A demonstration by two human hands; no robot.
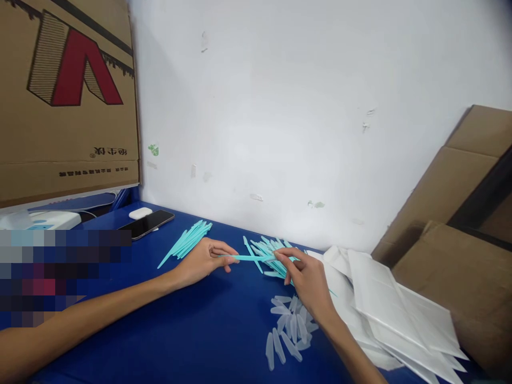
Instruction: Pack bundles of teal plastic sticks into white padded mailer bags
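Observation:
A slim turquoise eyebrow razor (253, 258) is stretched level between my two hands above the blue table. My left hand (208, 260) pinches one end of it between thumb and fingers. At the other end, the fingertips of my right hand (306, 274) are closed on the razor, and they partly hide its tip. Behind my right hand lies a loose heap of similar turquoise razors (264, 246). A neater bundle of razors (191, 239) rests beyond my left hand. Below my right hand several clear plastic blade caps (294, 325) are scattered.
White padded envelopes (400, 304) are stacked at the right, beside leaning cardboard (440, 277). A phone (154, 223) and a white earbud case (140, 213) lie at the back left. A large printed carton (80, 128) stands at left. The white wall (280, 117) bounds the table (180, 336).

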